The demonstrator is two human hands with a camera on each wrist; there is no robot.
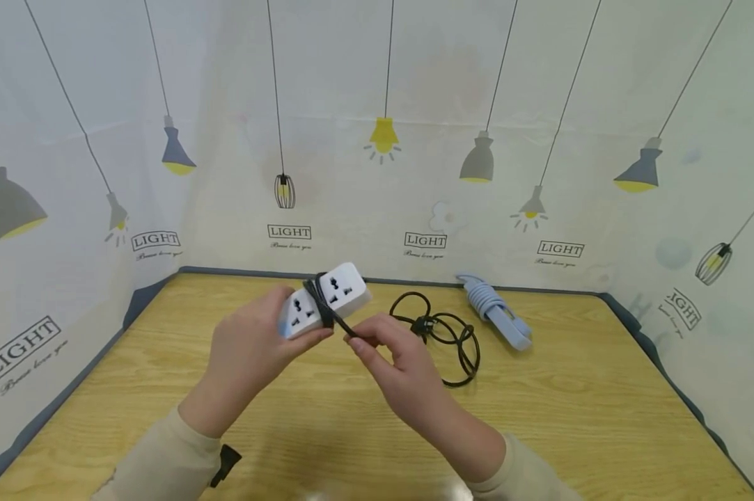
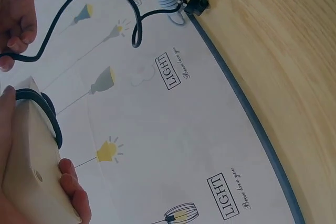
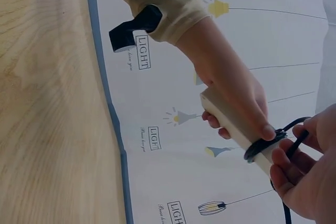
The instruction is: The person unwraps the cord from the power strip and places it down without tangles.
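Left hand (image 1: 248, 341), one: mine, gripping, thumb extended. Right hand (image 1: 408, 369), one: mine, thumb and forefinger pinching. Forearms (image 1: 467, 438), two (cream sleeves (image 1: 163, 459)): angled inward toward the table's (image 1: 602, 390) far edge.

There at the back, right of centre, a pale-blue oblong block (image 1: 513, 331) lies wrapped in pale-blue cord (image 1: 484, 299) on yellowish wood-grain tabletop (image 1: 590, 390); behind rises white sheeting (image 1: 333, 76) printed with hanging lamps (image 1: 477, 160)!

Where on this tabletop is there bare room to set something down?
The table is bare right of the blue bundle and black cord, left of the left hand, and on the near side between the forearms. It's crowded where cord and bundle lie, right of center toward the back.
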